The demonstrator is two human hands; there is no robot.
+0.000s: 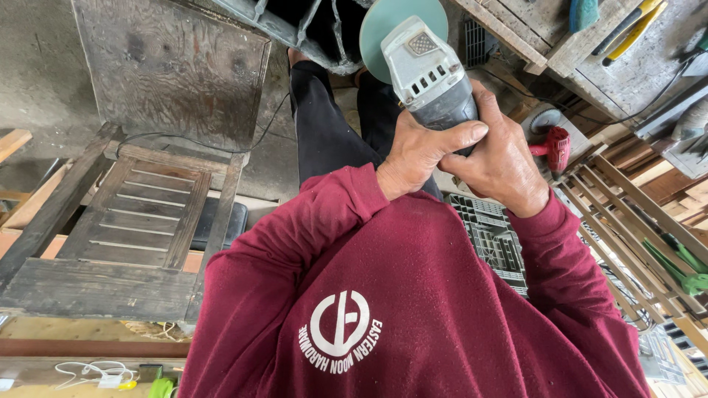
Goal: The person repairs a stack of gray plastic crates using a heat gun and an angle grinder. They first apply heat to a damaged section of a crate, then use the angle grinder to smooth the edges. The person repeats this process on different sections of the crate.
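Note:
I hold a grey angle grinder [429, 74] in front of my chest, and its round teal sanding disc [383, 26] points away from me. My left hand [419, 151] wraps the grinder's dark body from the left, thumb laid across it. My right hand [503, 163] clasps the same body from the right, touching the left hand. Both maroon sleeves and the front of my sweatshirt [413, 309] fill the lower part of the view. My black trouser legs [324, 133] show beyond the hands.
A weathered dark wooden louvred panel [125, 228] lies at the left, with a worn plywood board [173, 66] behind it. A red power drill [554, 147], a grey plastic crate [490, 236] and a slatted wooden frame [641, 221] are at the right. A cluttered workbench [627, 44] is top right.

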